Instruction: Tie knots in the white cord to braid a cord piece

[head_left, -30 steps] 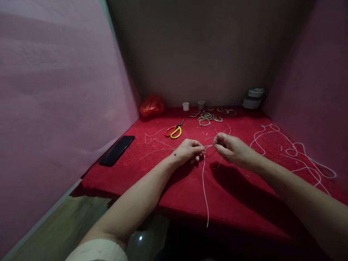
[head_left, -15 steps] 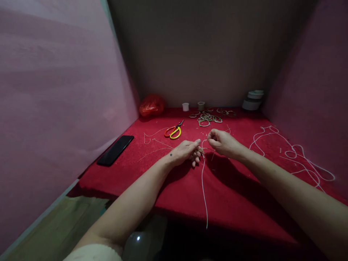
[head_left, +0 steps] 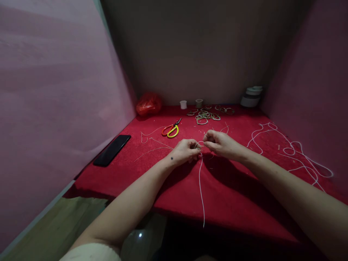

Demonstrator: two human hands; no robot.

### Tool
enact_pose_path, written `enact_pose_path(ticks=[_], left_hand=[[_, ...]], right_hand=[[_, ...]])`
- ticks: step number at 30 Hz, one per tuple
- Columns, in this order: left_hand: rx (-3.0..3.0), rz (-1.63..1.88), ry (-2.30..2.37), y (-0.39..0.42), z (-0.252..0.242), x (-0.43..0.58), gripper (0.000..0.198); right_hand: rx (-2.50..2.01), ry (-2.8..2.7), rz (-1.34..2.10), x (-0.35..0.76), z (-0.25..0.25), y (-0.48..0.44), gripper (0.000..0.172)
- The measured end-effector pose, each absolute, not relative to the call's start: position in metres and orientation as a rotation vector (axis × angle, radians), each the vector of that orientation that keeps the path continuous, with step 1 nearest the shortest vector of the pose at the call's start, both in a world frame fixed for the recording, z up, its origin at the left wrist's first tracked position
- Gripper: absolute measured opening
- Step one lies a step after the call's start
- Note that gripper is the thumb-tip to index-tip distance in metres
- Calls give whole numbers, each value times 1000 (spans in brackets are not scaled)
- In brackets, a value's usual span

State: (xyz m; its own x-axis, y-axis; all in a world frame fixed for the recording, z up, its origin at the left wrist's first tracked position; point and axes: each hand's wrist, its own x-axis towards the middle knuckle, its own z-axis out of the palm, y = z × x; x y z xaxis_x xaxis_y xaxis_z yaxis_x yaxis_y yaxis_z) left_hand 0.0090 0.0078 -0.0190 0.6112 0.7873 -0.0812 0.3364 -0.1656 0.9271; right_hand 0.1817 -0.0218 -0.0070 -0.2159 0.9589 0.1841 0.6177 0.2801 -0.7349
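My left hand point(head_left: 186, 150) and my right hand point(head_left: 219, 142) meet over the middle of the red table point(head_left: 176, 185), fingertips nearly touching. Both are closed in a pinch on a thin white cord point(head_left: 200, 185), which forms a small loop between them. The cord's long end hangs from my left fingers toward me and past the table's front edge. Orange and yellow scissors point(head_left: 171, 130) lie just beyond my left hand.
A black phone point(head_left: 111, 150) lies at the left edge. A pile of finished cord rings point(head_left: 206, 116) sits behind my hands, with two small cups point(head_left: 183, 104), a red bag point(head_left: 148, 103) and white tape rolls point(head_left: 251, 97) along the back wall. Loose white cord point(head_left: 295, 152) sprawls at right.
My right hand swung left and a little away from me, then settled closer against my left hand. The cord loop between them has tightened. The hanging end shifted slightly left.
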Motion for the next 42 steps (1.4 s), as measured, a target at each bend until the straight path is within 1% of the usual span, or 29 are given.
enact_pose_path(ticks=[3,4,5,8,10,13,19,21,23,25,28,31,35,42], left_hand=[[1715,521,916,6,-15,9,10],[1706,521,913,6,-14,9,10],[1700,520,907,5,-14,9,9],[1695,519,885,6,-14,8,5],[1695,518,879,7,-15,8,4],[1691,515,880,8,-15,7,9],[1636,519,876,8,-14,7,11],[1625,525,873,8,-15,7,12],[1620,532,874,8,-15,7,14],[1613,537,885,9,-16,7,16],[1576,539,910,10,-17,7,15],[1530,539,931,11,-17,7,12],[1527,535,933,12,-18,7,12],[1559,508,932,12,-18,9,10]], right_hand=[[-1449,-1974,695,186,-10,-19,21],[-1477,-2001,680,186,-10,-19,23],[-1508,-2031,659,185,-10,-20,22],[-1582,-2116,591,179,-8,-23,11],[-1605,-2136,546,175,-7,-24,12],[-1606,-2145,508,174,-8,-23,13],[-1591,-2196,443,177,-12,-20,12],[-1578,-2179,430,178,-13,-20,9],[-1550,-2101,542,180,-12,-20,5],[-1536,-1978,828,184,-9,-20,12],[-1541,-1849,1284,198,-1,-20,12],[-1484,-1841,1472,215,6,-20,17],[-1399,-1772,1560,228,10,-20,15],[-1283,-1389,1305,217,7,-15,13]])
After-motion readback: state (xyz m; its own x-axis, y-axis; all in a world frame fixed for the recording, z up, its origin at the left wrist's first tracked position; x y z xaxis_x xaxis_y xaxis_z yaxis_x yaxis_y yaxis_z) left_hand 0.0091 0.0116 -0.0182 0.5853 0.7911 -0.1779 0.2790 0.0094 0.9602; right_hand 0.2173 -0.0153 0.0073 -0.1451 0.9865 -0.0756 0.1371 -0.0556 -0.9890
